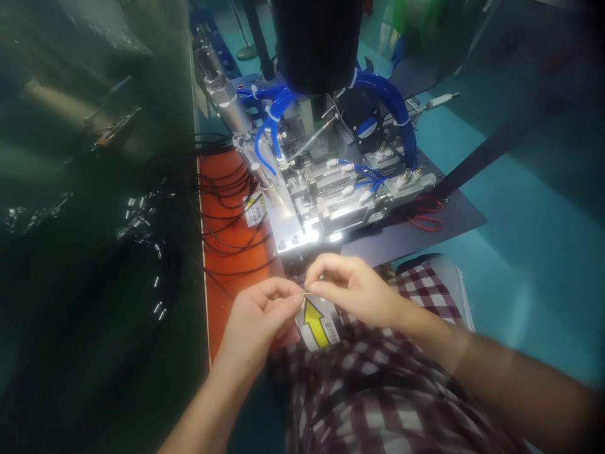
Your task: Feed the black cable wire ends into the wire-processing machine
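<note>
My left hand point(262, 312) and my right hand point(362, 291) meet fingertip to fingertip, low in front of the machine. Between them are thin wires point(307, 292), one of them yellowish, pinched at the thumb and forefinger of each hand. How many wires there are is too small to make out. Just below the fingertips is a white label with a yellow arrow point(314, 325). A metal machine point(326, 195) with blue air hoses point(385, 88) stands beyond my hands, its near edge brightly lit.
Several black cables point(227, 221) lie over an orange-red surface point(215, 315) at the left, near a warning label point(255, 209). Further left, a dark area holds cables with shiny metal ends point(158, 309). A black column hangs above the machine; red wires point(425, 221) lie right.
</note>
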Available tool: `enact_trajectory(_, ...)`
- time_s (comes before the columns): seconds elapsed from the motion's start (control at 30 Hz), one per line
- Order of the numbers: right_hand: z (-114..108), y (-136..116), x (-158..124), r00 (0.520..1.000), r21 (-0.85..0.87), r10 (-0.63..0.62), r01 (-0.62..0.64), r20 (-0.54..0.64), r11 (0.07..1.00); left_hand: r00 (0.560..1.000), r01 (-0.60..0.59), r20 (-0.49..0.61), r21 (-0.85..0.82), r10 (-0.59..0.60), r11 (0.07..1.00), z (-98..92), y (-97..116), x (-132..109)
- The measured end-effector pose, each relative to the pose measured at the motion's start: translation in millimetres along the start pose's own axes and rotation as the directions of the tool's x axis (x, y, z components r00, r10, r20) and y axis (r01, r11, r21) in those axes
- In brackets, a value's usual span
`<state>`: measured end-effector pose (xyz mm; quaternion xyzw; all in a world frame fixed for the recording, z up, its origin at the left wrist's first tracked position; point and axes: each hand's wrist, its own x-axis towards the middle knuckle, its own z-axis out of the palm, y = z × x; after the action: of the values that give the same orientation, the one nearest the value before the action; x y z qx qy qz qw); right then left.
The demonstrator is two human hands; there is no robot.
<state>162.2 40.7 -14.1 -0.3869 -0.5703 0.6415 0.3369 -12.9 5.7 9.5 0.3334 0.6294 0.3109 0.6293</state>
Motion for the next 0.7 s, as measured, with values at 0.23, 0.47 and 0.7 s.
enact_trajectory(0.23, 11.3, 5.0, -7.6, 0.988, 0.078, 0.135, -0.129, -0.070, 0.989, 0.999, -0.014, -0.045, -0.006, 0.013, 1.000, 3.2, -0.6, -0.9)
enact_trajectory(0.47, 22.0, 7.3, -8.3, 0.979, 0.022, 0.073, -0.070, -0.189, 0.997, 0.997, -0.041, -0.060, -0.020, 0.040, 0.999, 2.8, -1.2, -1.7)
enact_trajectory(0.7, 29.7, 13.2, -14.8, 0.962, -0.119, -0.042, 0.010, -0.269, 0.993, 0.995, -0.066, -0.077, -0.056, 0.062, 0.996, 5.1, -5.2, -1.0)
